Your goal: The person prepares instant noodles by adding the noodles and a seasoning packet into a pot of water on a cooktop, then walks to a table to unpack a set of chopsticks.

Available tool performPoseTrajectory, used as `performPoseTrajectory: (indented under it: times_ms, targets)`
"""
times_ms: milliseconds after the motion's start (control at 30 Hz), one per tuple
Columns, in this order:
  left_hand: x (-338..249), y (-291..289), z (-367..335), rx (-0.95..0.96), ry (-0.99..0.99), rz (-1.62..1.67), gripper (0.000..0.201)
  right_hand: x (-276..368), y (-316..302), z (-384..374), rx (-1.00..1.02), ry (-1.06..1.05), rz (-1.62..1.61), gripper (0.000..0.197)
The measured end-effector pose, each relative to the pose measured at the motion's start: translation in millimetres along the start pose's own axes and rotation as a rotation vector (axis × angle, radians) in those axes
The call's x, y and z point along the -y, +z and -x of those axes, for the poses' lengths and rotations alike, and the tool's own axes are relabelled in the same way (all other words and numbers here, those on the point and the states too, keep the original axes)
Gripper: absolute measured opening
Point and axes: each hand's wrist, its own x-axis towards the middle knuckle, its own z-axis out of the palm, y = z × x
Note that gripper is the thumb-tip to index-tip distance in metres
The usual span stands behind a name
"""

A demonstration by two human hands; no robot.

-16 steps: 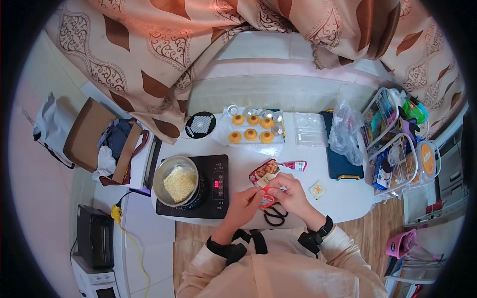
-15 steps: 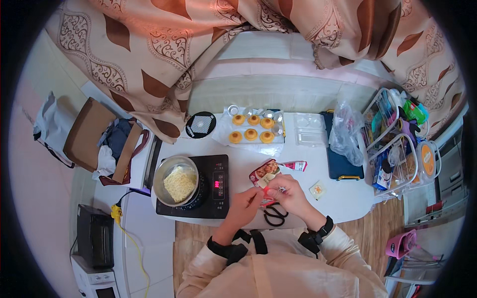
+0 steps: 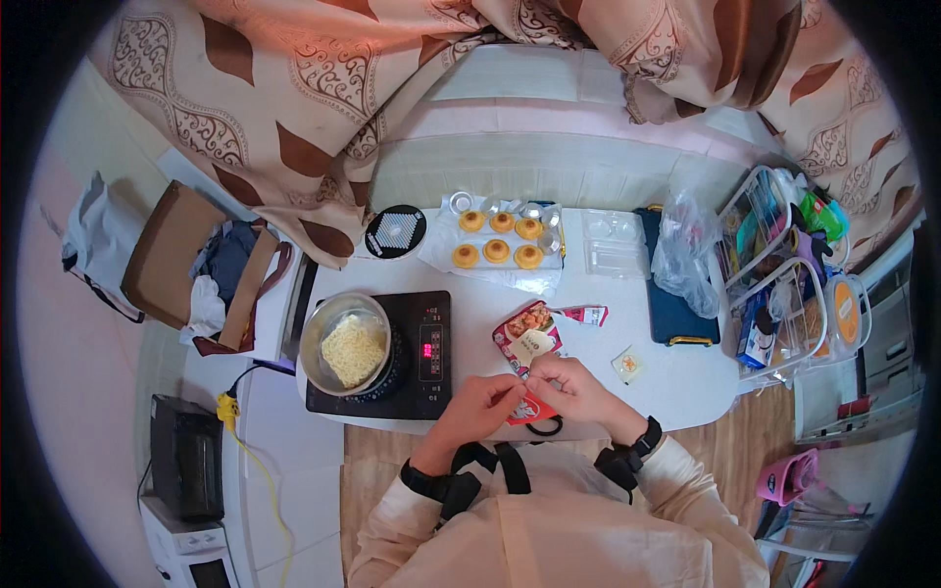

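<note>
My left hand (image 3: 483,405) and my right hand (image 3: 567,389) meet in front of me, fingertips pinched together along the top of a red sachet (image 3: 529,409). The sachet hangs just below my fingers, over black-handled scissors (image 3: 545,427) that it partly covers. Just beyond my hands lies a torn red noodle packet (image 3: 530,317) with a cream-coloured sachet (image 3: 532,346) on it. A small clear sachet (image 3: 627,366) rests to the right. At the left, a metal pot (image 3: 312,359) holds a block of dry noodles (image 3: 353,351) on a black induction cooker (image 3: 423,390).
Several egg tarts (image 3: 498,251) and foil cups sit on white wrapping at the back. Beside them are a clear plastic tray (image 3: 616,245), a dark blue board (image 3: 686,328) under a plastic bag (image 3: 684,260), and a wire rack (image 3: 784,269). An open cardboard box (image 3: 167,260) stands far left.
My hands have shifted slightly down toward me, the red sachet with them, now covering more of the scissors. More of the cream-coloured sachet shows. The whole view has shifted a little.
</note>
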Motion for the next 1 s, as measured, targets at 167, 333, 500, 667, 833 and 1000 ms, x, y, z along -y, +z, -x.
performPoseTrajectory:
  times_ms: [167, 333, 500, 667, 833, 1000]
  targets:
    - [26.5, 4.1, 8.6, -0.167, -0.119, 0.236, 0.023, -65.5, -13.9, 25.9, 0.063, 0.145, 0.245, 0.02]
    - [29.3, -6.2, 14.4, -0.255, -0.123, 0.277, 0.023, -139.9, 24.8, 69.2, 0.4, 0.146, 0.702, 0.032]
    - [40.1, -7.8, 24.4, -0.152, -0.191, 0.597, 0.018, -192.0, 42.9, 85.0, 0.272, 0.417, 0.857, 0.043]
    - [43.9, -12.4, 52.6, -0.266, -0.198, 0.539, 0.019, -165.9, 43.3, 66.9, 0.472, 0.533, 0.865, 0.048]
    - [44.0, -21.3, 71.5, -0.356, -0.17, 0.19, 0.023, -140.8, 15.4, 80.2, 0.504, 0.616, 0.536, 0.051]
    - [33.1, -27.9, 70.0, -0.274, -0.212, 0.253, 0.02, -68.3, -20.4, 83.3, 0.359, 0.595, 0.373, 0.053]
